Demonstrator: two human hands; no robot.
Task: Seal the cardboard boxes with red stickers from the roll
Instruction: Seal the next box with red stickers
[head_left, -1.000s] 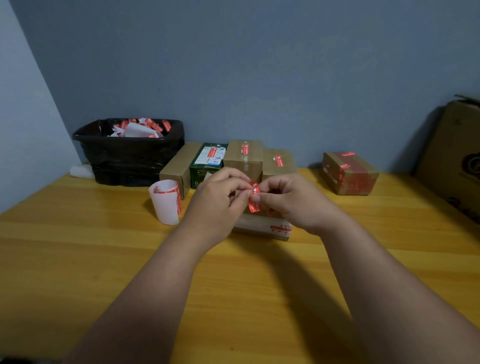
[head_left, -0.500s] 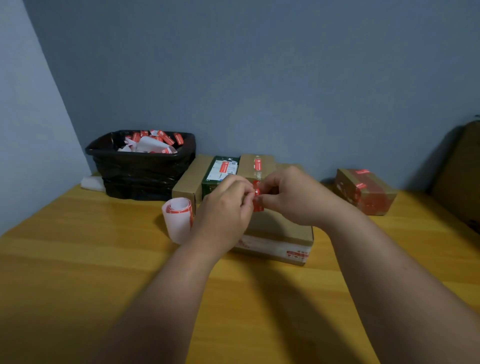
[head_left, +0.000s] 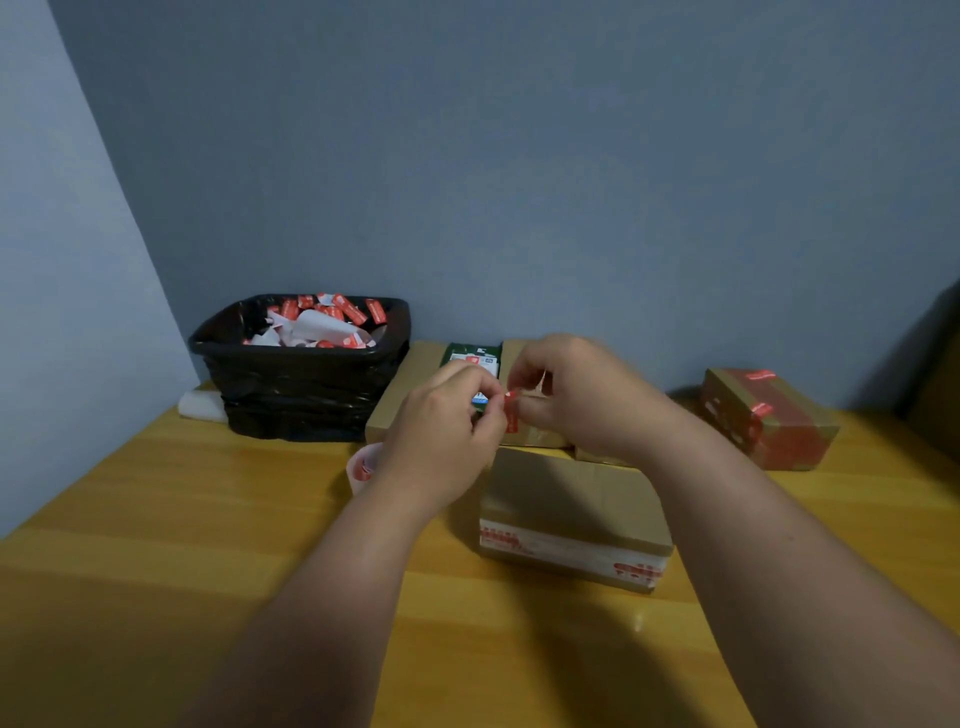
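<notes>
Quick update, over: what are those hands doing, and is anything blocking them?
Left hand and right hand both pinching red sticker. Held above unsealed cardboard box. Nothing in the way.

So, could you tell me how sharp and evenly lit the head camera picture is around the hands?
Head view: dim and soft overall; the left hand and right hand look slightly smeared, the red sticker lettering is unreadable, the forearms shadow the table, and wide-angle distortion slants the left wall corner.
</notes>
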